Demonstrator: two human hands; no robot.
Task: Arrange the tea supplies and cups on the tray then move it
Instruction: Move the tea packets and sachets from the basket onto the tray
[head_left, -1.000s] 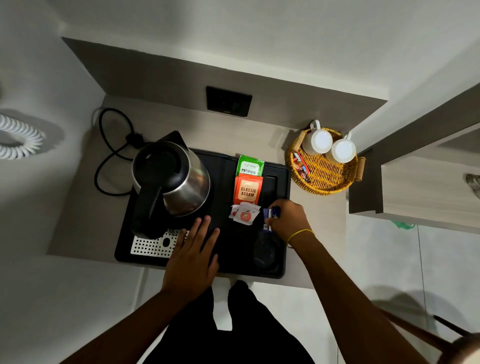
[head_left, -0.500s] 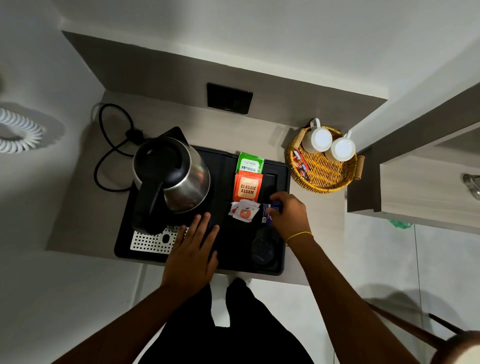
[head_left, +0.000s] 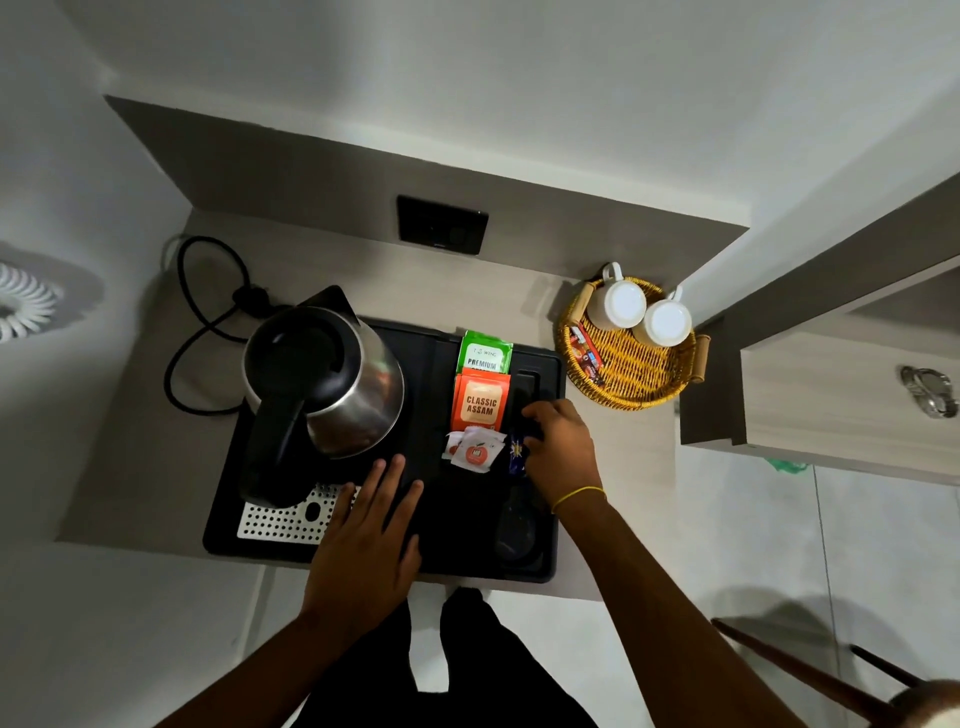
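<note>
Under the right hand's fingers (head_left: 535, 415), seemingly touching, a dark sachet (head_left: 516, 454).

Kettle (head_left: 358, 387) polished steel; tray (head_left: 447, 545) matt black plastic; basket (head_left: 631, 371) woven wicker.

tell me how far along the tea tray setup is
Done: the green and orange tea packets and small sachets already lie on the black tray beside the kettle. In hand: the right hand is placing a dark sachet; the left hand rests flat on the tray. Left: both white cups sit in the wicker basket, and the tray is unmoved.
</note>
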